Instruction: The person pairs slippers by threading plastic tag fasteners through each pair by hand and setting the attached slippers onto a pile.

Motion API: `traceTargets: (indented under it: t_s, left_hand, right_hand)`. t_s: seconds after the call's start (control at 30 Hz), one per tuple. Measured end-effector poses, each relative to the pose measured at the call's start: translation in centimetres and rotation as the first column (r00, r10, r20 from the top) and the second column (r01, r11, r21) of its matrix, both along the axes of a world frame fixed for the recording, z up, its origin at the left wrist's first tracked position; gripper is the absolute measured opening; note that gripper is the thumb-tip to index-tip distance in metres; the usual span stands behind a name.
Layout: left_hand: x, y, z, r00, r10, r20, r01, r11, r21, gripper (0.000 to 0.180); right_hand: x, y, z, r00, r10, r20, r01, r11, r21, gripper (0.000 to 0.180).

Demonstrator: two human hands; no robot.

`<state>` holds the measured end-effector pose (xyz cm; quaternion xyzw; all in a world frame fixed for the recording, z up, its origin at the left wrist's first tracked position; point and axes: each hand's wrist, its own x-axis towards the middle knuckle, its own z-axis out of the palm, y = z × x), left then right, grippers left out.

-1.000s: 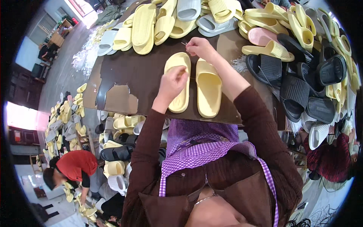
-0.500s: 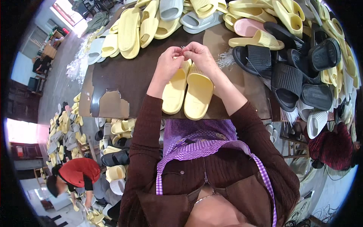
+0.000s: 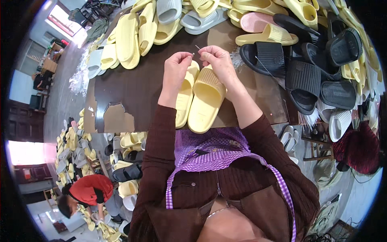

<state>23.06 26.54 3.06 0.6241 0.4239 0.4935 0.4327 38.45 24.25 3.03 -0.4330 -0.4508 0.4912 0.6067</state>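
Observation:
A pair of yellow slide slippers stands at the table's front edge, toes away from me: the left slipper [image 3: 184, 105] and the right slipper [image 3: 206, 105] side by side. Over their toe ends, my left hand [image 3: 177, 69] pinches a tiny whitish tip between thumb and forefinger. My right hand [image 3: 219, 66] also pinches, with a thin whitish plastic tie [image 3: 197, 47] poking up from its fingertips. A small gap separates the two pinches. Whether both tips belong to one tie, and whether it passes through the slippers, I cannot make out.
Yellow and grey slippers [image 3: 128, 40] line the far side of the dark table [image 3: 133, 86]. Black slides [image 3: 303, 82] crowd the right, near a bundle of white strands [image 3: 236, 59]. More slippers [image 3: 74, 141] heap on the floor at left, where a person in red [image 3: 90, 189] bends over.
My hands have moved slightly apart at the fingertips, showing the whitish ends. The slippers appear a little left and nearer, with the right one tilted more; the whole view has shifted slightly.

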Motion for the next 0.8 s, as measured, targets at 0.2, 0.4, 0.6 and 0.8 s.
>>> traceTargets:
  t_s: [0.2, 0.4, 0.6, 0.8]
  left_hand:
    - [-0.1, 0.0, 1.2, 0.966, -0.15, 0.21, 0.207, 0.937, -0.282, 0.009]
    - [-0.6, 0.7, 1.3, 0.933, -0.204, 0.298, 0.312, 0.87, -0.382, 0.008]
    - [-1.0, 1.2, 1.0, 0.885, -0.257, 0.389, 0.413, 0.818, -0.399, 0.007]
    - [-0.9, 1.1, 1.2, 0.883, -0.269, 0.384, 0.421, 0.816, -0.395, 0.008]
  right_hand:
    - [0.8, -0.4, 0.3, 0.997, -0.009, 0.077, 0.005, 0.998, 0.058, 0.014]
    - [0.8, -0.4, -0.5, 0.937, -0.081, 0.339, 0.028, 0.987, 0.16, 0.014]
    - [0.7, -0.6, -0.2, 0.929, -0.086, 0.361, 0.038, 0.989, 0.14, 0.013]
    - [0.7, -0.8, 0.2, 0.906, -0.079, 0.416, 0.03, 0.992, 0.123, 0.013]
